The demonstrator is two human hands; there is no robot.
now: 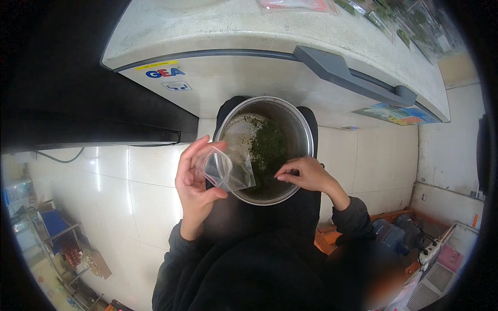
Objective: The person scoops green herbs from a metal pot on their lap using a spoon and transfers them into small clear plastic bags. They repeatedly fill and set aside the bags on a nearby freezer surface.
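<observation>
A round metal pot (308, 132) rests on my lap, between the thighs of my black trousers. Finely chopped dark green leaves (268, 145) lie on its bottom, with bits scattered towards the left wall. My left hand (196, 182) holds a small clear plastic bag (239, 173) by its sides, over the pot's left rim. The bag's mouth gapes towards me, and no leaves can be made out in it. Above the pot's lower right part is my right hand (303, 173), thumb and forefinger tips close together. Whether they pinch any leaf bits is too small to tell.
A white GEA chest freezer (249, 77) with a grey handle (350, 74) stands just beyond the pot. Several clear bags of greens (404, 23) lie on its lid. Water jugs (391, 235) and a power strip (430, 250) are at right, a metal rack (58, 237) at left.
</observation>
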